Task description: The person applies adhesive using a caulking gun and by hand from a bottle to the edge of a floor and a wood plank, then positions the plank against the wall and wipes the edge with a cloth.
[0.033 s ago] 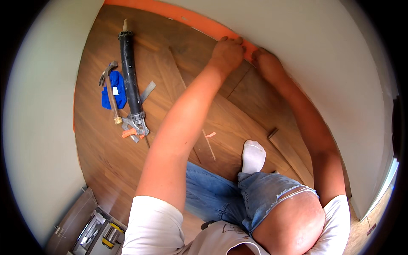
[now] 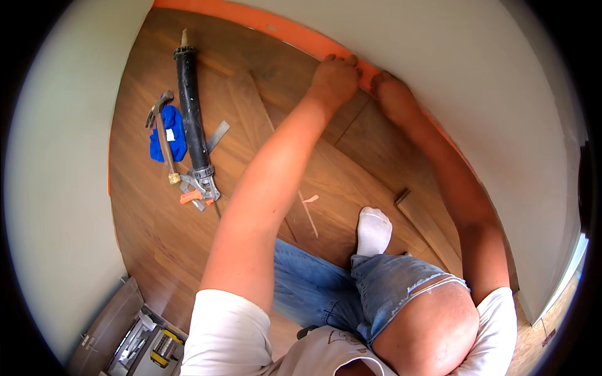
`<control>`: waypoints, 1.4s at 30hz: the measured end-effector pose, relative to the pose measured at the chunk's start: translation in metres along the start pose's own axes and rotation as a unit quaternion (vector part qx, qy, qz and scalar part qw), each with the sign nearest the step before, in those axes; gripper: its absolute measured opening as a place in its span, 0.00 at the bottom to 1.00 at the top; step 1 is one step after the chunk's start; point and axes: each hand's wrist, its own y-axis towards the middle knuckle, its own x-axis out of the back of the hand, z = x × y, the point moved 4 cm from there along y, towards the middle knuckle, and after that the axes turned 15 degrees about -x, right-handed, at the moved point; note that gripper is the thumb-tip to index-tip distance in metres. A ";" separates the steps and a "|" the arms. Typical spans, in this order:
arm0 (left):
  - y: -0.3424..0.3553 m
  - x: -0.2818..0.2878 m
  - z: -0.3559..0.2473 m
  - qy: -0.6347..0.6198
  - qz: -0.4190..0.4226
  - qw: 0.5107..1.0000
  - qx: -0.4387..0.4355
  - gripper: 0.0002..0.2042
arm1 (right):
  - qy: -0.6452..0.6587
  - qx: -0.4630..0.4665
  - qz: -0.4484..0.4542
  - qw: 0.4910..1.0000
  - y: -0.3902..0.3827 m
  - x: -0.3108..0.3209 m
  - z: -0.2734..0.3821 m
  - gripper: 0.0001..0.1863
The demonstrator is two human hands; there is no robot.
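Note:
An orange strip (image 2: 301, 36) runs along the foot of the far wall, beside the wood plank floor (image 2: 351, 135). My left hand (image 2: 337, 80) is at this strip with its fingers bent over it. Close to its right, my right hand (image 2: 394, 97) is also closed at the strip, its fingertips against the orange near the wall. The fingertips of both hands are partly hidden, so the exact grip is hard to make out. Beyond my right hand the strip continues as a thin orange line along the wall.
A black caulking gun (image 2: 192, 106), a hammer (image 2: 164, 135), a blue cloth (image 2: 178, 128) and an orange-handled knife (image 2: 190, 197) lie left. Loose planks (image 2: 257, 103) and a short plank (image 2: 426, 229) rest on the floor. An open toolbox (image 2: 103, 329) stands lower left.
My right forearm has shifted very slightly, and more of the orange line beside it shows. Both hands stay in the same place at the strip.

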 end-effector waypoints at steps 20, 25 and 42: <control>0.000 0.000 -0.001 0.000 0.012 1.000 0.009 0.16 | 0.314 -0.182 -0.011 0.932 -0.057 0.022 -0.007 0.07; 0.007 0.001 -0.004 -0.006 0.014 1.000 0.000 0.15 | 0.372 -0.138 0.011 0.918 -0.044 0.041 -0.010 0.08; -0.141 0.041 0.074 -0.004 -0.297 0.934 0.198 0.07 | 0.186 0.008 0.282 0.941 -0.187 0.014 0.089 0.09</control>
